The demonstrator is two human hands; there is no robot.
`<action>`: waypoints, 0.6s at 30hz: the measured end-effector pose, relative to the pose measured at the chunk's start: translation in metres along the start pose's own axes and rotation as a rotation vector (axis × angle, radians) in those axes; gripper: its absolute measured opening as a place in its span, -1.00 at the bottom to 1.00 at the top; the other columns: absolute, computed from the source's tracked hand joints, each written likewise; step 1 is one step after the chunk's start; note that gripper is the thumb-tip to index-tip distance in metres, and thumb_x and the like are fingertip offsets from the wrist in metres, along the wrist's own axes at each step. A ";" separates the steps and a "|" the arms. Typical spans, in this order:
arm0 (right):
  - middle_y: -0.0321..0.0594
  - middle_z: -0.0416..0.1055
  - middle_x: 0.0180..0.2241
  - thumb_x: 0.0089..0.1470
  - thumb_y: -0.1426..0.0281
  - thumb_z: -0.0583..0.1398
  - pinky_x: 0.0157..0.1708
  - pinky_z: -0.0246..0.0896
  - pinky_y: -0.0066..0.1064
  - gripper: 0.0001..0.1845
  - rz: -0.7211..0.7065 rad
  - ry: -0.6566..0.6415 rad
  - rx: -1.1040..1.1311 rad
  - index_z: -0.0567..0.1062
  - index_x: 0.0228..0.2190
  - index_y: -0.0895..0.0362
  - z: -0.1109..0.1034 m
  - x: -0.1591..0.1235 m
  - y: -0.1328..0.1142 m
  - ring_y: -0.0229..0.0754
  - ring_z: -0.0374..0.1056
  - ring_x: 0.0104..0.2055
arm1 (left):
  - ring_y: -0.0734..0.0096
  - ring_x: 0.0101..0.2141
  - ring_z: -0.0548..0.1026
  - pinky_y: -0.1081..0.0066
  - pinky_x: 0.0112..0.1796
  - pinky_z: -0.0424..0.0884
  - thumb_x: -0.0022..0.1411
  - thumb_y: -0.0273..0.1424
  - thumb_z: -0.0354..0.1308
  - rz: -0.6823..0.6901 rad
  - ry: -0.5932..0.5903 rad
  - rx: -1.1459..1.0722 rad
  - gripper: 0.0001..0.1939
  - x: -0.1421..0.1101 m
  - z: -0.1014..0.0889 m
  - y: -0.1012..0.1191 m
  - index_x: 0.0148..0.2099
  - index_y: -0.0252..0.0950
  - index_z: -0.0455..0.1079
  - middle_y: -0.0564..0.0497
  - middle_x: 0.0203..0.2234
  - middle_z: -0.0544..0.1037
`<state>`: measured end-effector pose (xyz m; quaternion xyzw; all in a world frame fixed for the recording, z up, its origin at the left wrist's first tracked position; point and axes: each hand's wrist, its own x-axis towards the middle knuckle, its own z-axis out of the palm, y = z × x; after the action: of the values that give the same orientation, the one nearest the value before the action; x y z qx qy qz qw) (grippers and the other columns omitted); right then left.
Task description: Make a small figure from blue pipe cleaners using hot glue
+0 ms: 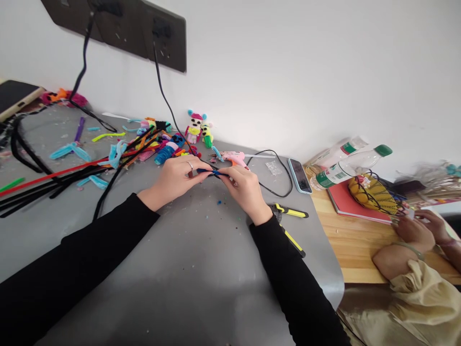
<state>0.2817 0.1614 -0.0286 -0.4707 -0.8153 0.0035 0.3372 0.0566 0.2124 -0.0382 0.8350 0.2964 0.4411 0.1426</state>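
Note:
Both hands meet above the middle of the grey table, pinching a short piece of dark blue pipe cleaner (215,172). My left hand (178,178) wears a ring and grips its left end between thumb and fingers. The right end is pinched by my right hand (245,190). Just behind them lies a pink glue gun (234,157) with a black cord. Yellow-and-black pliers (291,211) rest beside my right wrist. Two small pipe-cleaner dolls (195,126) stand against the wall, beside a heap of colourful pipe-cleaner pieces (165,151).
Long black and red pipe cleaners (68,178) spread across the left. A phone (299,175) lies at the table's right edge. On the wooden table beyond are bottles (338,173), a red folder (355,204) and a co-worker's hands (414,230). Cords hang from the wall sockets (144,31).

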 end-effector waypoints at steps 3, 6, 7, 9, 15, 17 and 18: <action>-0.14 0.59 -0.34 0.45 0.29 0.14 -0.24 0.38 -0.35 -0.73 0.010 -0.008 -0.010 0.64 -0.13 0.09 0.000 0.000 0.000 -0.17 0.45 -0.34 | 0.40 -0.44 0.57 0.42 -0.38 0.50 0.42 -0.24 0.24 0.006 0.003 -0.006 -0.80 0.000 0.000 0.000 -0.17 -0.21 0.65 -0.02 -0.33 0.72; -0.13 0.59 -0.32 0.44 0.31 0.15 -0.21 0.40 -0.35 -0.74 0.015 -0.014 -0.001 0.64 -0.11 0.10 -0.001 0.000 -0.002 -0.16 0.47 -0.32 | 0.39 -0.43 0.59 0.41 -0.37 0.51 0.42 -0.26 0.24 0.022 0.008 -0.016 -0.80 0.001 0.000 0.000 -0.16 -0.21 0.66 -0.02 -0.31 0.73; -0.13 0.59 -0.31 0.44 0.31 0.15 -0.21 0.40 -0.35 -0.74 0.011 -0.010 0.002 0.64 -0.11 0.10 -0.001 -0.001 -0.002 -0.16 0.47 -0.32 | 0.38 -0.42 0.59 0.41 -0.38 0.51 0.42 -0.25 0.24 0.021 0.007 -0.019 -0.80 0.001 0.000 0.000 -0.16 -0.21 0.66 -0.02 -0.31 0.73; -0.12 0.59 -0.31 0.44 0.30 0.16 -0.21 0.41 -0.35 -0.73 0.001 0.003 0.006 0.64 -0.10 0.12 -0.001 -0.001 -0.003 -0.16 0.48 -0.31 | 0.37 -0.41 0.60 0.41 -0.38 0.53 0.43 -0.24 0.24 0.012 0.002 -0.025 -0.79 0.001 -0.001 0.000 -0.16 -0.21 0.65 -0.03 -0.30 0.73; -0.12 0.60 -0.32 0.44 0.28 0.17 -0.20 0.41 -0.37 -0.73 -0.014 0.016 -0.005 0.65 -0.08 0.13 -0.001 0.000 -0.003 -0.17 0.49 -0.32 | 0.36 -0.35 0.63 0.41 -0.35 0.55 0.43 -0.24 0.23 0.018 0.005 -0.025 -0.79 0.001 -0.001 0.000 -0.18 -0.20 0.65 -0.02 -0.29 0.74; -0.12 0.60 -0.32 0.44 0.30 0.17 -0.19 0.40 -0.37 -0.73 -0.026 0.020 -0.002 0.65 -0.09 0.14 0.000 0.000 -0.002 -0.17 0.49 -0.31 | 0.35 -0.33 0.64 0.40 -0.33 0.56 0.43 -0.25 0.24 0.021 0.003 -0.024 -0.79 0.001 -0.001 0.001 -0.19 -0.20 0.65 -0.03 -0.28 0.75; -0.12 0.60 -0.32 0.44 0.31 0.16 -0.19 0.40 -0.37 -0.73 -0.035 0.023 0.004 0.65 -0.10 0.15 0.000 0.000 -0.002 -0.17 0.49 -0.31 | 0.33 -0.30 0.65 0.39 -0.30 0.57 0.43 -0.25 0.24 0.025 0.001 -0.022 -0.80 0.001 -0.001 0.001 -0.19 -0.21 0.65 -0.03 -0.28 0.75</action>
<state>0.2803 0.1602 -0.0280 -0.4555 -0.8195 -0.0064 0.3476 0.0566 0.2123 -0.0363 0.8367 0.2810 0.4467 0.1462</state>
